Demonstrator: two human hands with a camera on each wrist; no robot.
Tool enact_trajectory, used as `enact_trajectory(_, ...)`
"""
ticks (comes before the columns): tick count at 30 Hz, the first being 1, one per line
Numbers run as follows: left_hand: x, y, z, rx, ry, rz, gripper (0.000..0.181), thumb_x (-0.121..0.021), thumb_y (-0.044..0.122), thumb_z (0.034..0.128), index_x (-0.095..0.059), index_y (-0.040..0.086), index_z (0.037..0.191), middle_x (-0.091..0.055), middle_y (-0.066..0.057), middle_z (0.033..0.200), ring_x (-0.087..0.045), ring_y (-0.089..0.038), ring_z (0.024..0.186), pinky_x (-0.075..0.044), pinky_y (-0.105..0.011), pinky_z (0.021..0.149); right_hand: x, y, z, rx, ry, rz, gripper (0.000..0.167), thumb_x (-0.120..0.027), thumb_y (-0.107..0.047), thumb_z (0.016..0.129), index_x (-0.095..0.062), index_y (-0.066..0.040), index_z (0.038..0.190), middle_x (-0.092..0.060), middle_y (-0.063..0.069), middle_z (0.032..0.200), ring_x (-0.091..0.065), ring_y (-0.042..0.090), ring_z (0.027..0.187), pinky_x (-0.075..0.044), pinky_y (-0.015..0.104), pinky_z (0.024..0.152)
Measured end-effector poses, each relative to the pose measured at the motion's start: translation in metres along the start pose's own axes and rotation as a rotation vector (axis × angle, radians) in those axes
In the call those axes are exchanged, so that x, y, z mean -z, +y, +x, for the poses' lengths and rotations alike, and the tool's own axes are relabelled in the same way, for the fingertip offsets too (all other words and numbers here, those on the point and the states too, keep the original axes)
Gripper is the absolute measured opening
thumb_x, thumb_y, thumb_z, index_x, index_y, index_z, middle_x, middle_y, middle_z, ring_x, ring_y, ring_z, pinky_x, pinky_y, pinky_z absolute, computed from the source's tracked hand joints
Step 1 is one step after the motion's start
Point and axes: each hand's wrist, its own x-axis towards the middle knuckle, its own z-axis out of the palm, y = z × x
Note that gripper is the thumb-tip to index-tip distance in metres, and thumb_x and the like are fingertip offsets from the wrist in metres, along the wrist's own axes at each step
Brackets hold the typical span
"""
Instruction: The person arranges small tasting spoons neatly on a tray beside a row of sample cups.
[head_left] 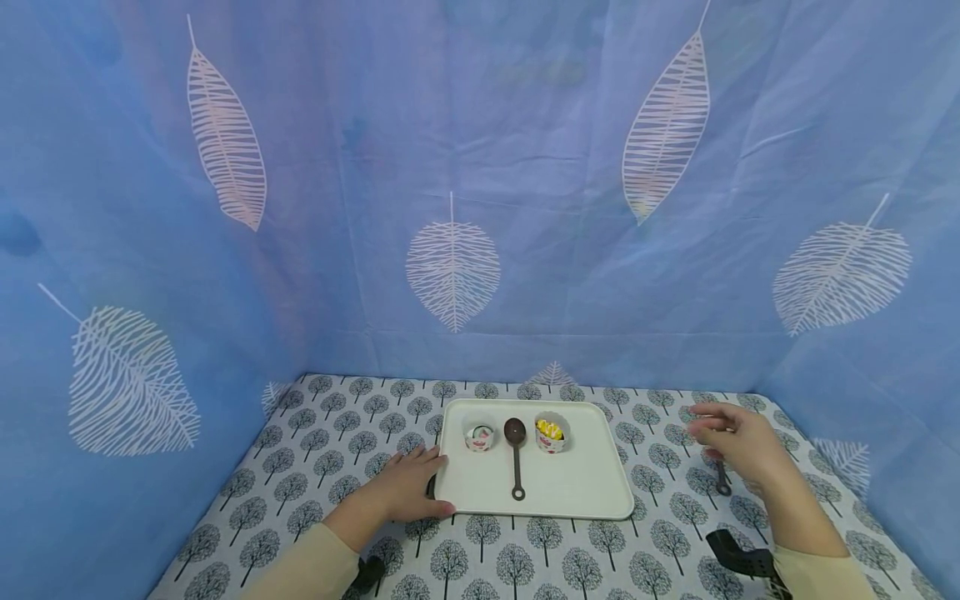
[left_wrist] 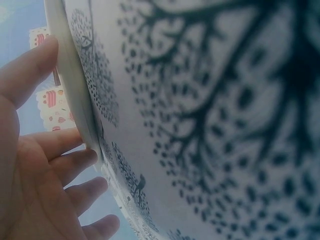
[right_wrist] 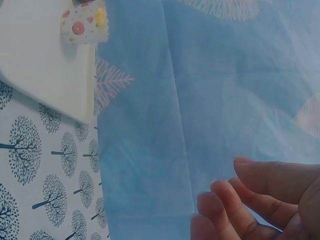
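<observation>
My left hand (head_left: 403,490) touches the left edge of a white tray (head_left: 577,487), its fingers spread and the thumb near the front corner. In the left wrist view the thumb and fingertips lie along the tray's rim (left_wrist: 80,85). On the tray, a brown spoon (head_left: 516,458) lies between a small paper cup with pale contents (head_left: 479,437) and a paper cup with yellow contents (head_left: 551,433). To the right of the tray my right hand (head_left: 738,442) hovers with loosely bent fingers, holding nothing. Below it, a dark handle (head_left: 722,479) shows on the cloth; its other end is mostly hidden.
A white cloth with dark tree prints (head_left: 517,558) covers the table. Blue curtains (head_left: 525,275) with white leaf patterns stand behind and at both sides. Black wrist straps (head_left: 738,557) sit on the forearms. Something dark (head_left: 431,487) peeks out beside the tray by the left hand.
</observation>
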Motion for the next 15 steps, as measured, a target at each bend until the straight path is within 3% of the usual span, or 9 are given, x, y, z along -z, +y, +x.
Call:
enact_trajectory(9,0.002,0.002,-0.001,0.008,-0.008,-0.014,0.087,-0.075,0.056,0.0834,-0.048,0.003,0.148,-0.038,-0.019,0.156,-0.026,-0.045,0.147,-0.019,-0.066,0.116,0.003,0.017,0.008,-0.026,0.018,-0.045,0.053,-0.060,-0.022,0.103,-0.045,0.011,0.142,-0.060,0.028,0.118,-0.064,0.007,0.083,-0.059,0.027,0.071)
enact_trajectory(15,0.001,0.002,-0.001,0.009,-0.005,-0.009,0.088,-0.074,0.057,0.0829,-0.048,0.004,0.148,-0.039,-0.018,0.156,-0.027,-0.044,0.147,-0.019,-0.066,0.116,0.008,0.033,0.015,-0.059,0.032,-0.075,0.058,-0.058,-0.029,0.104,-0.042,0.011,0.143,-0.057,0.032,0.123,-0.063,0.004,0.082,-0.059,0.030,0.073)
